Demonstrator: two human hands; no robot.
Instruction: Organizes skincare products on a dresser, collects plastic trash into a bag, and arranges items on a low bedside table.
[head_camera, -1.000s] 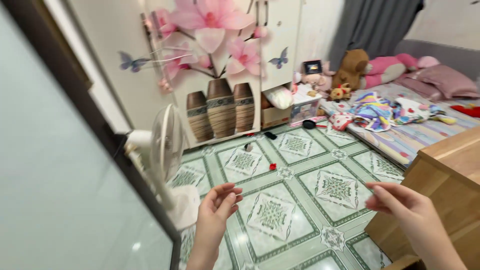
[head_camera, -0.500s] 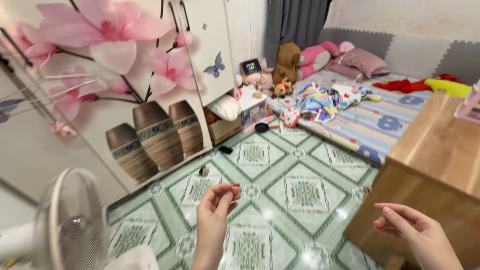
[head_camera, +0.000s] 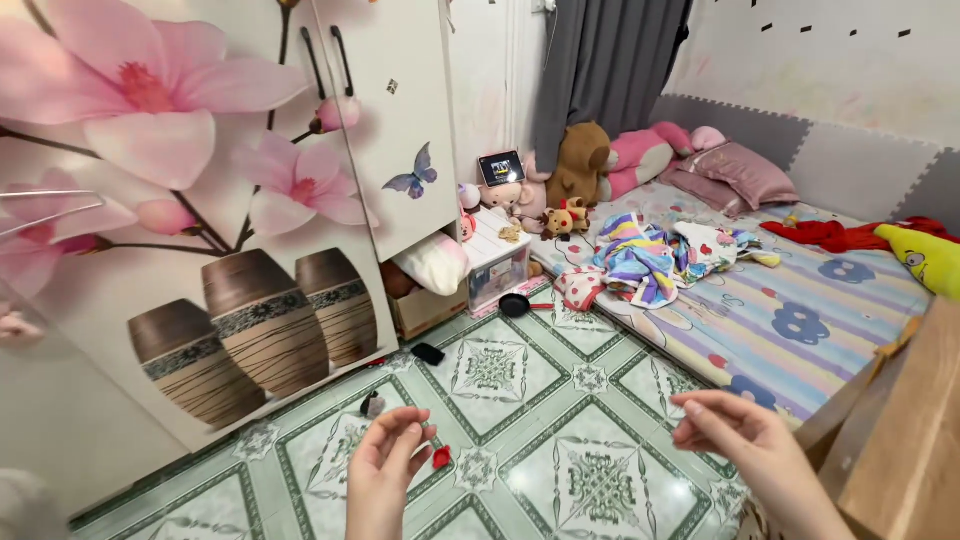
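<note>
My left hand (head_camera: 385, 465) is raised over the green patterned tile floor (head_camera: 560, 400), fingers loosely curled and apart, holding nothing. My right hand (head_camera: 745, 445) hovers to the right at the same height, fingers half bent and empty, next to a wooden table (head_camera: 915, 440). A small red object (head_camera: 441, 458) lies on the floor just right of my left hand. A small dark item (head_camera: 373, 404) sits on a tile above it.
A wardrobe (head_camera: 200, 200) with pink flower and vase pictures fills the left. A floor mattress (head_camera: 800, 310) with a heap of colourful clothes (head_camera: 650, 255), pillows and plush toys (head_camera: 580, 160) lies at the right. A small black pan (head_camera: 516, 305) and a storage box (head_camera: 495, 265) sit by the wardrobe.
The view has swung right and forward; the fan has left the frame. Both hands stay raised and empty, the right one now higher and closer to the middle.
</note>
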